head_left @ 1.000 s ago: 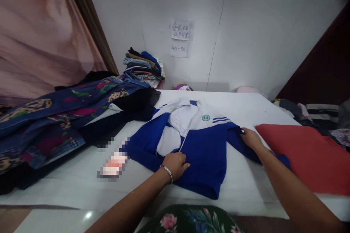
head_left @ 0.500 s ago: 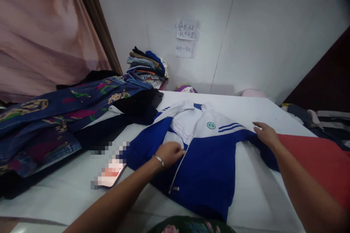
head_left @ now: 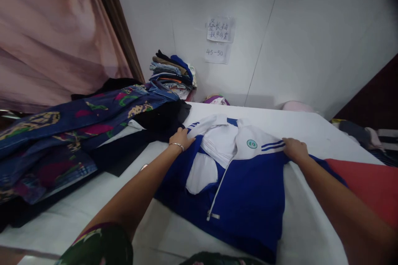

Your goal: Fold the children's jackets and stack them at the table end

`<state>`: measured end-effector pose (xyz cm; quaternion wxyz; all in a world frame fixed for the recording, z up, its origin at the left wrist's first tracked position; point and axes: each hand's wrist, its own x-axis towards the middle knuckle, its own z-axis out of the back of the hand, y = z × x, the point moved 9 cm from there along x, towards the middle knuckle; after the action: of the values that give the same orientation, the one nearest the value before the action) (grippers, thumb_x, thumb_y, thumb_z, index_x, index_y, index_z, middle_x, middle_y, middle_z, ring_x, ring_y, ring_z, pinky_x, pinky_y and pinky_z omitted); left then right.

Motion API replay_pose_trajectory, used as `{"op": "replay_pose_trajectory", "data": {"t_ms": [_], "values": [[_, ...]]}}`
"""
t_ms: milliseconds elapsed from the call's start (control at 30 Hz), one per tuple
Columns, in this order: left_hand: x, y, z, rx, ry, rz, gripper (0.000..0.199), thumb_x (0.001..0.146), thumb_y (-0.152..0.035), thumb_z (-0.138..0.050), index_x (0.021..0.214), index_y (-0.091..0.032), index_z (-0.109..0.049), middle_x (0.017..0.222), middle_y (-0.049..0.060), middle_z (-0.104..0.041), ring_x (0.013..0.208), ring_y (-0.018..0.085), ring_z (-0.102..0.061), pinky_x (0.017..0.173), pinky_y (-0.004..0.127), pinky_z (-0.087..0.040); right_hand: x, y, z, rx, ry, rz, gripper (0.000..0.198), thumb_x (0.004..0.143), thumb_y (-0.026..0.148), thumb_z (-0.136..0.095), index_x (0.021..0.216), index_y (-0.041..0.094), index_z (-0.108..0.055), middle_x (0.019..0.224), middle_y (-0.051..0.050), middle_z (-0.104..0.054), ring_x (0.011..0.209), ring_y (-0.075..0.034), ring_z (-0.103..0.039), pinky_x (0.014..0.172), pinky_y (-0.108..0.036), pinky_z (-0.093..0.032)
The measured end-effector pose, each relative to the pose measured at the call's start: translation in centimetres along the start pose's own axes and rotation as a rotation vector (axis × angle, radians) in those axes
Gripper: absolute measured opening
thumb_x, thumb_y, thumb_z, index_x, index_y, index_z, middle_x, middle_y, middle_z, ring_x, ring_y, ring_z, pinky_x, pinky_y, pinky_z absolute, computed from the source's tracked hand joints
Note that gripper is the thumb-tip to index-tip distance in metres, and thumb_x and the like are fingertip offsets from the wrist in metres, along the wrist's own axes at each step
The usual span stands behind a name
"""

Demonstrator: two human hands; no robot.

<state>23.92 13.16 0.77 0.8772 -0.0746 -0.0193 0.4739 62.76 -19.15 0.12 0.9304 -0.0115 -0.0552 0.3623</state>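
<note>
A blue and white zip jacket (head_left: 251, 190) lies face up on the white table, its collar toward the wall. Its front is unzipped and the left-hand panel is folded back, showing white lining. My left hand (head_left: 182, 138), with a silver bracelet on the wrist, is closed on the sleeve near the shoulder stripes on the left. On the other side, my right hand (head_left: 295, 150) grips the sleeve just past the blue stripes. That sleeve stretches right toward a red cloth. My fingertips are partly hidden in the fabric.
Patterned denim clothing (head_left: 77, 120) and dark garments spread over the table's left side. A stack of folded clothes (head_left: 172, 72) stands by the wall. Red cloth (head_left: 367, 186) lies at the right, with more clothes (head_left: 357, 132) beyond. My left forearm mostly covers a phone (head_left: 144, 167).
My left hand has moved from the jacket's front opening up to the left sleeve. The right hand has closed on the right sleeve. The left panel now lies more open.
</note>
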Motion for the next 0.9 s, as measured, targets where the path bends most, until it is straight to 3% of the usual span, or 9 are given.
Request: {"op": "replay_pose_trajectory", "data": {"t_ms": [133, 300, 367, 467, 567, 600, 667, 767, 900], "values": [[-1.3, 0.8, -0.3, 0.05, 0.041, -0.014, 0.064, 0.077, -0.053, -0.057, 0.13, -0.02, -0.048, 0.13, 0.016, -0.049, 0.109, 0.032, -0.059, 0.088, 0.04, -0.048, -2.2, 7.4, 1.7, 0.544, -0.072, 0.192, 0.036, 0.08, 0.025, -0.05, 0.111, 0.018, -0.067, 0.117, -0.012, -0.066, 0.108, -0.026, -0.06, 0.095, -0.04, -0.045], [-2.1, 0.9, 0.9, -0.059, 0.125, -0.03, 0.031, 0.079, -0.026, -0.056, 0.107, -0.014, -0.062, 0.112, 0.019, -0.063, 0.104, 0.034, -0.061, 0.087, 0.044, -0.046, -8.7, 19.1, 1.9, 1.207, 0.188, 0.422, 0.024, 0.074, 0.035, -0.063, 0.093, 0.023, -0.072, 0.097, -0.006, -0.073, 0.094, -0.024, -0.066, 0.089, -0.041, -0.049], [-2.7, -1.6, 1.7, -0.126, 0.152, -0.097, 0.023, 0.08, -0.025, -0.056, 0.099, -0.016, -0.065, 0.106, 0.013, -0.067, 0.102, 0.029, -0.063, 0.087, 0.037, -0.047, -10.7, 22.3, 1.4, 1.456, 0.357, 0.349, 0.032, 0.073, 0.037, -0.068, 0.102, 0.023, -0.069, 0.098, -0.006, -0.073, 0.088, -0.022, -0.068, 0.083, -0.04, -0.052], [-4.9, -8.5, 1.8, -0.337, 0.255, -0.288, 0.028, 0.085, -0.037, -0.053, 0.105, -0.022, -0.065, 0.101, 0.003, -0.07, 0.091, 0.018, -0.066, 0.077, 0.025, -0.05, -12.6, 25.5, 0.6, 1.842, 0.628, 0.177, 0.046, 0.078, 0.045, -0.066, 0.118, 0.025, -0.059, 0.107, -0.007, -0.07, 0.085, -0.021, -0.069, 0.074, -0.037, -0.055], [-8.5, -16.1, 0.2, -0.815, 0.604, -0.54, 0.041, 0.09, -0.043, -0.045, 0.123, -0.021, -0.058, 0.095, 0.007, -0.071, 0.078, 0.019, -0.068, 0.066, 0.028, -0.052, -13.2, 26.1, -0.2, 2.127, 0.759, -0.015, 0.043, 0.084, 0.052, -0.056, 0.116, 0.024, -0.058, 0.099, -0.006, -0.072, 0.086, -0.022, -0.069, 0.072, -0.036, -0.056], [-8.7, -17.0, -0.1, -0.835, 0.612, -0.561, 0.04, 0.089, -0.042, -0.047, 0.121, -0.022, -0.06, 0.093, 0.007, -0.072, 0.076, 0.019, -0.068, 0.065, 0.028, -0.053, -13.3, 25.7, -0.6, 2.179, 0.765, -0.079, 0.041, 0.085, 0.053, -0.054, 0.113, 0.023, -0.059, 0.095, -0.006, -0.073, 0.085, -0.022, -0.069, 0.072, -0.036, -0.056], [-7.2, -15.9, -0.1, -0.683, 0.422, -0.491, 0.031, 0.087, -0.039, -0.052, 0.11, -0.025, -0.066, 0.093, 0.005, -0.072, 0.081, 0.02, -0.068, 0.07, 0.028, -0.053, -13.8, 24.5, -1.5, 2.239, 0.764, -0.161, 0.035, 0.087, 0.049, -0.052, 0.111, 0.024, -0.059, 0.092, -0.004, -0.073, 0.085, -0.021, -0.069, 0.074, -0.036, -0.056], [-3.6, -10.1, 1.3, -0.436, 0.049, -0.294, 0.025, 0.086, -0.029, -0.051, 0.104, -0.022, -0.068, 0.111, 0.009, -0.067, 0.108, 0.026, -0.06, 0.093, 0.035, -0.047, -15.5, 23.5, -2.4, 2.238, 0.859, -0.161, 0.025, 0.089, 0.04, -0.053, 0.107, 0.023, -0.059, 0.089, -0.003, -0.073, 0.08, -0.019, -0.069, 0.078, -0.037, -0.055], [-0.3, -3.0, 1.0, -0.24, -0.056, -0.084, 0.041, 0.08, -0.022, -0.054, 0.122, -0.018, -0.056, 0.132, 0.015, -0.053, 0.126, 0.031, -0.045, 0.101, 0.042, -0.04, -17.4, 23.0, -3.7, 2.145, 0.9, -0.221, 0.012, 0.084, 0.028, -0.063, 0.091, 0.021, -0.057, 0.077, -0.002, -0.072, 0.071, -0.017, -0.069, 0.077, -0.035, -0.055]]}}
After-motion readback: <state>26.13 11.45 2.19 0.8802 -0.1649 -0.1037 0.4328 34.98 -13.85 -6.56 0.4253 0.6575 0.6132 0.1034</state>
